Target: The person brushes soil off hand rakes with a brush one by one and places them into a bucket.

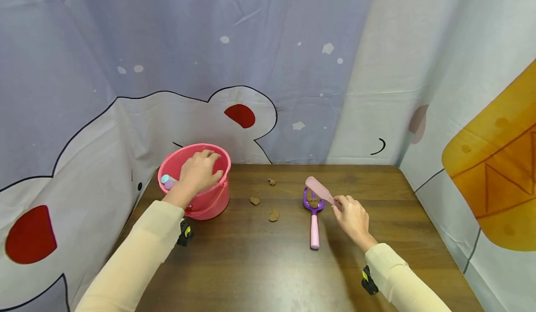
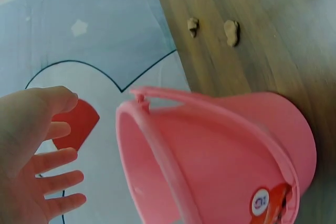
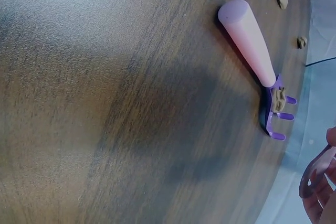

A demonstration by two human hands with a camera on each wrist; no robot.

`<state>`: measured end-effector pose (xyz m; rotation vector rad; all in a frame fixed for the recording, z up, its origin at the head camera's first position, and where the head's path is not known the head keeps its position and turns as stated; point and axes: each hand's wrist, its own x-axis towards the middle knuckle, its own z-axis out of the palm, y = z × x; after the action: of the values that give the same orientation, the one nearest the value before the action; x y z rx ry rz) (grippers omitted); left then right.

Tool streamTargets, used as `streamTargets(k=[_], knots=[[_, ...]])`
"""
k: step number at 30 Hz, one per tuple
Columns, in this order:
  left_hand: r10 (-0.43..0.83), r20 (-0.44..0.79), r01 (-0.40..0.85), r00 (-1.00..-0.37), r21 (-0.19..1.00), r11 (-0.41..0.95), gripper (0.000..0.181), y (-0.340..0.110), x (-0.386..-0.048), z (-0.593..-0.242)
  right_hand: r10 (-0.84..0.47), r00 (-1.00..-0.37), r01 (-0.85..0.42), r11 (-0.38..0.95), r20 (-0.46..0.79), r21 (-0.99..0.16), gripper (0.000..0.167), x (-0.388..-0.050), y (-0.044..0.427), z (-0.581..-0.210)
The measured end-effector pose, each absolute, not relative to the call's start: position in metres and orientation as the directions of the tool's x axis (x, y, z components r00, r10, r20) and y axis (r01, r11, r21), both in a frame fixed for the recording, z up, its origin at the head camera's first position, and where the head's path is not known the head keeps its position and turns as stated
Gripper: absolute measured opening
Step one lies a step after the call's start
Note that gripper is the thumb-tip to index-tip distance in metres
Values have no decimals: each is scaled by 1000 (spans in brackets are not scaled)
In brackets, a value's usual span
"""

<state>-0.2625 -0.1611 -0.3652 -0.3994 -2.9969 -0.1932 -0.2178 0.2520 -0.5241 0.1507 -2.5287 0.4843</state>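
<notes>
The left hand (image 1: 198, 170) is over the mouth of the pink bucket (image 1: 209, 205), its fingers loosely spread and gripping nothing. The bucket stands upright at the far left of the wooden counter (image 1: 251, 265), its handle lowered against the near side; a lilac item with a pale blue end (image 1: 168, 181) pokes up at its left rim. The right hand (image 1: 353, 216) pinches a pale pink tool (image 1: 320, 191) by one end, and the tool's flat, rounded part points up and left above the rake (the right wrist view catches only part of this grip, at its edge). The rake (image 1: 315, 233), purple with three prongs and a pink handle, lies on the counter just left of that hand, a brown lump (image 1: 313, 203) resting on its head. Three brown pieces (image 1: 274, 215) lie apart from one another between bucket and rake. Behind everything hangs a printed cloth (image 1: 293, 47).
</notes>
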Motion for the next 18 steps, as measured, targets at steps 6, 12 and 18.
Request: streamTargets(k=[6,12,18], knots=[[286,132,298,-949,85,951,59,-145,-262,-370,-1,-846,-200,927,533,-316,22,-218,251,-523],[300,109,311,-948,95,946,61,-123,-261,-378,13,-849,-187,927,528,-324,21,-218,251,-522],[329,125,342,-936,96,935,61,-100,-261,-387,34,-851,-170,926,523,-336,20,-219,251,-521]])
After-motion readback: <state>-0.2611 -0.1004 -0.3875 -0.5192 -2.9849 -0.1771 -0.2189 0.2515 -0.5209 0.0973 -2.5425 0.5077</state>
